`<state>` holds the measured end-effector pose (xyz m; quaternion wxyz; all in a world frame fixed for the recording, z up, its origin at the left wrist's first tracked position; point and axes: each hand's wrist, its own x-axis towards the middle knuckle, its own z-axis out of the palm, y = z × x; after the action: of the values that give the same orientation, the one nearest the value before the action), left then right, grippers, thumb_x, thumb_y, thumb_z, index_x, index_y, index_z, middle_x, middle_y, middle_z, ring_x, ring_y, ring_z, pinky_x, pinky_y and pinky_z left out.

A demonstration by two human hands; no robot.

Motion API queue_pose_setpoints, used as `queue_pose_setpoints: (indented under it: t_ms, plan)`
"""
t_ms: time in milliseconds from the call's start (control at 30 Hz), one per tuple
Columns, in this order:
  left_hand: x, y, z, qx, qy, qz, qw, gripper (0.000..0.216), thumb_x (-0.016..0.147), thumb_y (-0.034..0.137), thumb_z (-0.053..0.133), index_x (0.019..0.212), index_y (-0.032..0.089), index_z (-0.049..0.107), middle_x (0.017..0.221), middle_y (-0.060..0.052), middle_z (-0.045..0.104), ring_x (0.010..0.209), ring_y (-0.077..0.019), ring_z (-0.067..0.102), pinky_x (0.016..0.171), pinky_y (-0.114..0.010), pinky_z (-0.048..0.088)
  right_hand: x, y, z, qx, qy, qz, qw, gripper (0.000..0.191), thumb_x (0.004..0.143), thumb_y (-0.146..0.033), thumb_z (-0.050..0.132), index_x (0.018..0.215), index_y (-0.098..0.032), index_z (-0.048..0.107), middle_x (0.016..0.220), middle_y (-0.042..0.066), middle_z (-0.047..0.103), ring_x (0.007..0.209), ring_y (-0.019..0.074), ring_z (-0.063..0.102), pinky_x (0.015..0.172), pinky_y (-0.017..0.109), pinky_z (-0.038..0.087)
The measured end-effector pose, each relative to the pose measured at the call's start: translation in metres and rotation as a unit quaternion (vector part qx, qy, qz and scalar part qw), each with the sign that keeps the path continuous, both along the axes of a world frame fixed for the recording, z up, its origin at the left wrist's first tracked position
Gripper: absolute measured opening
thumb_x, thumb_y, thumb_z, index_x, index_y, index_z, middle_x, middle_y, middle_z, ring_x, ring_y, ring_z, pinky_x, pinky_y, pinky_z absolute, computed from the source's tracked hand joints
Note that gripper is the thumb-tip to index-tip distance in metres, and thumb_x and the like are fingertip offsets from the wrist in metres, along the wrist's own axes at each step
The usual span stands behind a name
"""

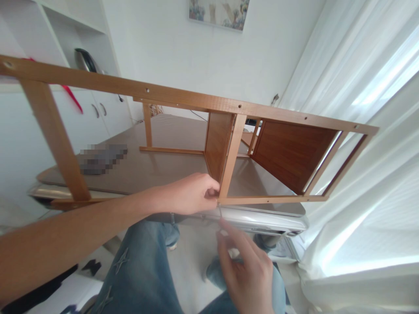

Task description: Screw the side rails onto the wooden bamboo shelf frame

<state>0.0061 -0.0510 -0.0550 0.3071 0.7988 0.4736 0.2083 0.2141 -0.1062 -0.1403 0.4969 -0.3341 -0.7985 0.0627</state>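
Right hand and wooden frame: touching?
Apart. The head view shows the right hand below the wooden frame, with a silvery edge visible between it and the lower rail.

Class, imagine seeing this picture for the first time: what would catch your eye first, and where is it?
The large wooden frame comes first, stretching across most of the picture above a grey tabletop. Next, the left hand is at the foot of an upright near the middle, with the right hand lower down. Bright white curtains fill the right side.
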Motion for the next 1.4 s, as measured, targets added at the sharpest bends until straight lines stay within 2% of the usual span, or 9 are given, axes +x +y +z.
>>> queue_pose_setpoints:
  t_ms: [367,633,800,933,1033,1267,1400]
  plan:
    - [0.000,-0.001,-0.001,-0.013,-0.014,-0.001,1.000,0.021,0.089,0.028,0.055,0.085,0.016,0.072,0.078,-0.001,0.070,0.072,-0.0153,0.060,0.059,-0.024,0.035,-0.002,0.000,-0.001,0.020,-0.002,-0.033,0.999,0.023,0.097,-0.017,0.065,0.118,-0.020,0.072,0.099,0.006,0.078,0.082,0.0163,0.077,0.076,0.022,0.062]
    - [0.001,-0.002,0.001,-0.008,-0.004,0.003,1.000,0.019,0.090,0.028,0.055,0.082,0.017,0.069,0.075,0.001,0.068,0.070,-0.0135,0.059,0.059,-0.023,0.036,-0.004,0.000,-0.001,0.033,-0.012,-0.052,0.998,0.019,0.098,-0.021,0.066,0.115,-0.020,0.073,0.097,0.005,0.078,0.079,0.0162,0.078,0.071,0.023,0.061]
    - [0.000,-0.001,-0.001,-0.013,-0.014,-0.005,1.000,0.022,0.092,0.033,0.056,0.088,0.018,0.072,0.080,0.000,0.071,0.074,-0.0151,0.062,0.061,-0.024,0.037,-0.006,0.000,0.000,0.048,0.002,-0.061,0.997,0.015,0.097,-0.023,0.069,0.110,-0.020,0.074,0.091,0.003,0.078,0.075,0.0152,0.076,0.069,0.022,0.059]
    - [0.000,0.000,-0.002,-0.023,-0.023,-0.007,0.999,0.028,0.093,0.038,0.056,0.090,0.017,0.074,0.083,-0.002,0.074,0.077,-0.0168,0.064,0.061,-0.024,0.038,-0.008,0.001,0.002,0.035,0.025,-0.050,0.998,0.011,0.096,-0.021,0.070,0.106,-0.019,0.074,0.086,0.002,0.077,0.067,0.0108,0.073,0.067,0.019,0.056]
    - [0.000,0.000,-0.002,-0.021,-0.026,-0.009,0.999,0.026,0.092,0.036,0.057,0.090,0.016,0.074,0.083,-0.003,0.074,0.077,-0.0167,0.065,0.060,-0.023,0.037,-0.009,0.002,0.005,0.015,0.037,-0.044,0.998,0.009,0.096,-0.022,0.070,0.103,-0.019,0.075,0.084,0.001,0.076,0.063,0.0092,0.070,0.063,0.018,0.054]
    - [0.000,0.001,-0.004,-0.021,-0.019,-0.007,1.000,0.025,0.092,0.033,0.056,0.092,0.017,0.075,0.084,-0.002,0.075,0.077,-0.0163,0.065,0.061,-0.023,0.039,-0.009,0.002,0.008,-0.017,0.058,-0.045,0.997,0.009,0.096,-0.023,0.068,0.094,-0.019,0.076,0.076,0.000,0.075,0.060,0.0112,0.070,0.058,0.019,0.053]
    - [0.000,0.001,-0.004,-0.020,-0.018,-0.006,1.000,0.026,0.092,0.034,0.056,0.094,0.018,0.076,0.086,-0.003,0.076,0.078,-0.0169,0.066,0.061,-0.023,0.040,-0.010,0.002,0.008,-0.028,0.075,-0.035,0.996,0.009,0.096,-0.022,0.068,0.093,-0.019,0.076,0.080,0.001,0.075,0.063,0.0115,0.071,0.061,0.019,0.055]
